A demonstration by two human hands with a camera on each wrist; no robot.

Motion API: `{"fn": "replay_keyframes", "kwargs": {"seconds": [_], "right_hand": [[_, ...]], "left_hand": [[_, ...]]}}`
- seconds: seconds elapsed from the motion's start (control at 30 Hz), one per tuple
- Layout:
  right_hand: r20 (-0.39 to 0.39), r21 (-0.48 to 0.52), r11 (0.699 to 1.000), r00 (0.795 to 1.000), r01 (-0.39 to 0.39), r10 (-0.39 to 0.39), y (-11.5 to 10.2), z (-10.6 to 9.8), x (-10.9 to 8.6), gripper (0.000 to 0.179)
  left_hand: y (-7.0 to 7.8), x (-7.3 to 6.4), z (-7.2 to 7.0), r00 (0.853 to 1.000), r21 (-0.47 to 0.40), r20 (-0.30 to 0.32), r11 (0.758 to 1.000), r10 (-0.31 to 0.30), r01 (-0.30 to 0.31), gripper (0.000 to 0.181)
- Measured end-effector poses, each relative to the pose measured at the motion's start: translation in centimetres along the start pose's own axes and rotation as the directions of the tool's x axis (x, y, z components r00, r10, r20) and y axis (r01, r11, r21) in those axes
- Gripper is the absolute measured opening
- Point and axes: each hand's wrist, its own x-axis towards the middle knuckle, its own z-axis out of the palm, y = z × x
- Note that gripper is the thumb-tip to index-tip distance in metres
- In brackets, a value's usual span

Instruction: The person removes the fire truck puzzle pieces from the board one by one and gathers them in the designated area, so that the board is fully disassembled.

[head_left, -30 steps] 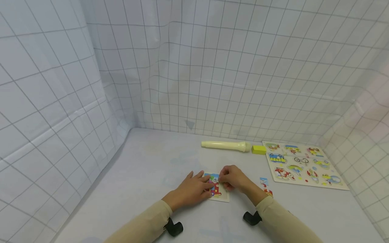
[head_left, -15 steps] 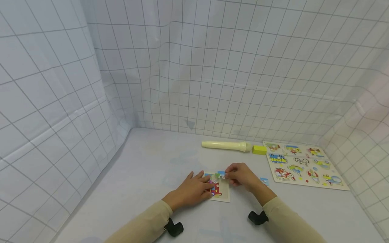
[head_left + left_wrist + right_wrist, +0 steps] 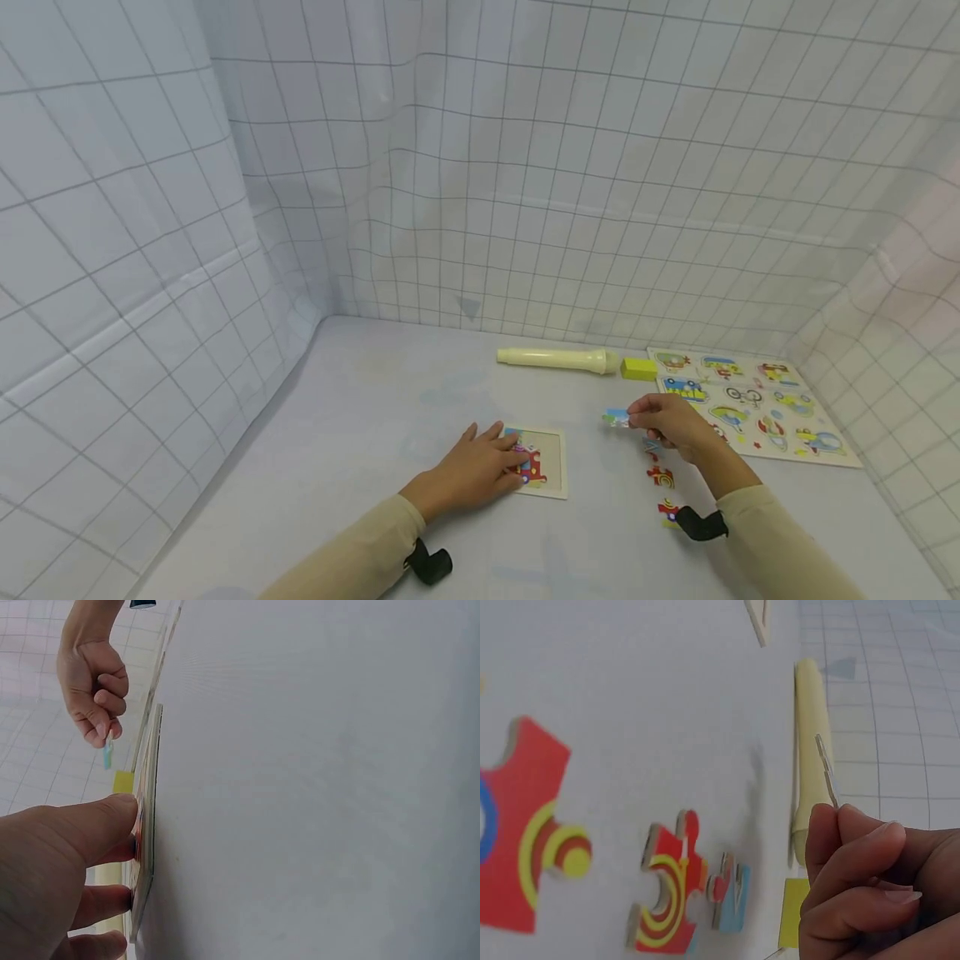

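My left hand lies with spread fingers on the left side of a small jigsaw tray. Red and blue fitted pieces show beside the fingertips, and bare base shows in the tray's right part. In the left wrist view, thumb and fingers press along the edge of the tray. To the right, my right hand pinches a blue and white puzzle piece between thumb and forefinger, raised above the table. Below that hand lie a red puzzle piece, another red one and a blue one.
A cream microphone-shaped stick lies at the back, with a yellow block at its right end. A vehicle picture board lies at the far right, behind the right arm. White grid curtains enclose the table.
My right hand has lifted the blue and white piece from the tray's upper right and carried it rightward. The left hand has stayed on the tray.
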Motion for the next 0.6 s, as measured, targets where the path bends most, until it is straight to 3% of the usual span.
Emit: {"fn": "replay_keyframes", "kwargs": {"seconds": [0.3, 0.6], "right_hand": [[-0.01, -0.13, 0.991, 1.0, -0.026, 0.024, 1.6, 0.2, -0.5, 0.011], [-0.019, -0.174, 0.984, 1.0, -0.023, 0.02, 1.7, 0.3, -0.9, 0.01]], "left_hand": [[0.0, 0.0, -0.1, 1.0, -0.017, 0.005, 1.0, 0.005, -0.005, 0.04], [0.0, 0.0, -0.1, 1.0, -0.018, 0.002, 1.0, -0.002, 0.002, 0.04]]}}
